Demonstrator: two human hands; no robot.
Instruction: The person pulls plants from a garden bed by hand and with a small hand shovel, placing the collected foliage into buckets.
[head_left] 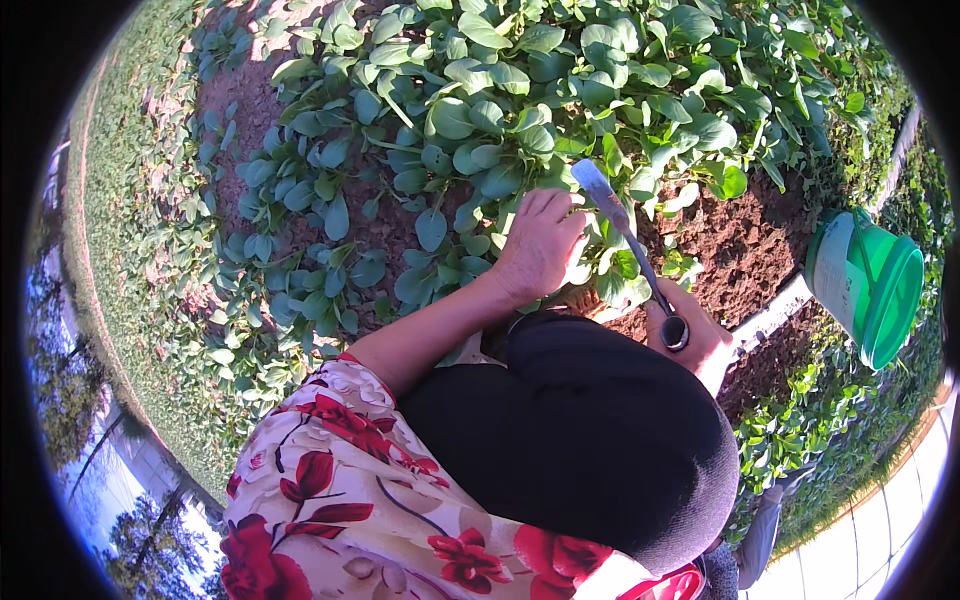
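Note:
My left hand point(543, 245) is at the edge of the leafy green plants point(480, 120), its fingers curled in among the leaves. The leaves between finger and thumb are partly hidden by the hand. In my right hand point(695, 335) is a small metal hand spade point(640, 250) with a narrow flat blade and a hollow tube end. Its blade points up and away, raised over the leaves just right of my left hand. Below the tool, more broad leaves point(622, 280) stand at the border of bare brown soil point(740, 245).
A green and white bucket point(865, 285) stands at the right, beside a pale strip point(775, 305) along the bed. Low green plants point(800, 425) grow beyond that strip. My black-trousered knees point(600, 430) are close below my hands. Another person's grey sleeve point(762, 535) shows at the lower right.

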